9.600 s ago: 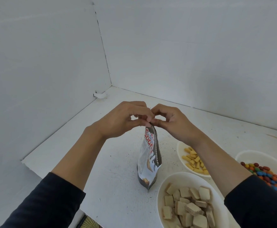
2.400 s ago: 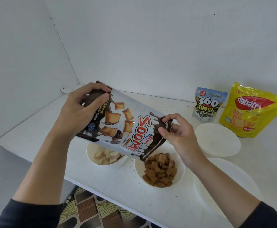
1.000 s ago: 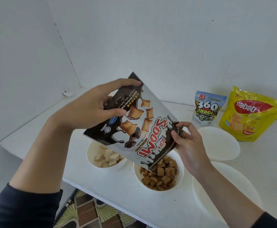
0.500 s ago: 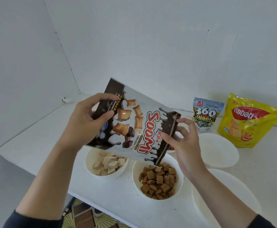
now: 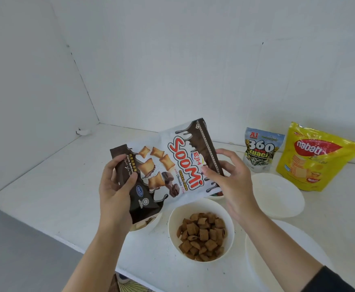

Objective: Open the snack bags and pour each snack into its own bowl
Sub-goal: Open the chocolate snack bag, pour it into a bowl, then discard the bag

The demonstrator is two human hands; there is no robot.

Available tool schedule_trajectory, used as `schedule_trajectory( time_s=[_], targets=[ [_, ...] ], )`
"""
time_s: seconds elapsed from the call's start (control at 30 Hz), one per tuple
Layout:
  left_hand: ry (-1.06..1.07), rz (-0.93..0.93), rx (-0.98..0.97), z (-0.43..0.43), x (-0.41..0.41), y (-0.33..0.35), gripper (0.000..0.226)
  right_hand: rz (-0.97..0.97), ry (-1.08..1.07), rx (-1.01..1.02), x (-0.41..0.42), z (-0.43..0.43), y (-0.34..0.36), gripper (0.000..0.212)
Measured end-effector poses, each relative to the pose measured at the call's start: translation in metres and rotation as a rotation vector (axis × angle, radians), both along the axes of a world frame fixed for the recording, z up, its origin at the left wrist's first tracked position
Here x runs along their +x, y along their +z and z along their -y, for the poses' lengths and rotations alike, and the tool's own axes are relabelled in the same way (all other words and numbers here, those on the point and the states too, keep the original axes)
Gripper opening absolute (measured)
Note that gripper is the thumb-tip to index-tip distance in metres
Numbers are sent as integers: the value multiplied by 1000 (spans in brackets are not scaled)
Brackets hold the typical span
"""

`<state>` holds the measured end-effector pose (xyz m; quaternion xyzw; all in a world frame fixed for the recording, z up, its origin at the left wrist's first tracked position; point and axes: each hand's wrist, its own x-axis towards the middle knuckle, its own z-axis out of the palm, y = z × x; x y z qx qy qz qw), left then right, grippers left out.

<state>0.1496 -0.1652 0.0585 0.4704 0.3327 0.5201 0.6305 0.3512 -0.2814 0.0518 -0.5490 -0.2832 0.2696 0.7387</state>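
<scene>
From the head view, the Soomi bag [image 5: 168,169] is held in the air, tilted, above the near bowls on the white table [image 5: 45,186]. Its dark bottom end is low and to the left, and its zipper end points up and away.

The left hand [image 5: 117,190] grips the bottom end, with the thumb curled across the front and the fingers behind. The right hand [image 5: 233,182] is at the zipper end. Its thumb lies on the bag's front and its fingers are spread and nearly straight behind the edge. I cannot tell whether those fingers press the back.

Just below the bag's right half, a white bowl [image 5: 173,218] holds brown cereal pillows [image 5: 201,234]. A 2nd bowl [image 5: 154,223], with pale pieces, is mostly hidden under the bag's bottom corner. A 3rd bowl [image 5: 214,198] with coloured candies peeks out behind the right thumb.

An empty bowl [image 5: 277,197] and a wide white dish [image 5: 256,266] sit to the right. By the back wall stand a 360 kuaci bag [image 5: 261,149] and a yellow nabati bag [image 5: 315,157], just beside each other.
</scene>
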Motion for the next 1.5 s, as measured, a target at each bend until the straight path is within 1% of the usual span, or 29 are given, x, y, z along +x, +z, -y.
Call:
schedule_trajectory(
  time_s=[0.07,0.17,0.27,0.33,0.37,0.4,0.47,0.53,0.57,0.63,0.7,0.77,0.87,0.9,0.93,1.03,1.13,1.2,1.27,1.3,1.37,1.43,1.5],
  targets=[
    [36,49,-60,4,5,1,48,-11,-2,25,1,-1,4,50],
    [78,166,-201,14,15,-1,49,-45,-46,89,0,-6,9,53],
    [43,284,-306,25,24,1,46,-142,-81,170,-1,-11,12,44],
    [10,344,-321,25,26,3,40,-213,-89,211,1,-14,16,39],
    [-4,338,-297,22,25,3,37,-248,-99,228,2,-16,18,39],
    [-18,307,-250,19,23,3,35,-279,-109,238,3,-18,19,40],
    [-33,179,-104,14,18,1,33,-368,-112,233,5,-21,24,43],
    [-54,31,44,12,12,-4,42,-502,-99,223,6,-23,27,45],
    [-64,-28,79,12,10,-7,47,-551,-96,217,5,-25,28,43],
    [-85,-121,92,12,5,-13,57,-590,-90,202,4,-28,29,37],
    [-90,-251,126,11,1,-17,64,-572,-91,180,2,-31,30,37],
    [-88,-403,191,7,-1,-17,65,-519,-98,139,1,-32,32,41],
    [-43,-737,392,-4,-8,-10,54,-421,-97,105,1,-35,40,42],
    [-40,-819,467,-8,-10,-6,51,-391,-80,94,1,-36,42,43],
    [-56,-851,531,-12,-12,-2,47,-362,-57,82,-1,-38,46,44],
    [-119,-803,644,-19,-16,20,34,-278,16,72,-8,-45,56,48],
    [-78,-760,711,-21,-22,43,31,-209,67,86,-16,-55,66,48],
    [-37,-735,715,-18,-32,55,27,-153,86,77,-23,-63,72,47],
    [-31,-712,668,-13,-44,65,27,-137,113,90,-32,-71,78,44],
    [-57,-692,631,-10,-52,68,33,-153,139,106,-39,-76,80,42],
    [-110,-677,606,-5,-68,72,53,-191,193,126,-54,-87,83,40],
    [-85,-701,645,-7,-88,70,69,-203,234,120,-73,-96,82,36],
    [-52,-700,629,-10,-110,67,78,-208,276,112,-93,-104,79,31]
  ],
)
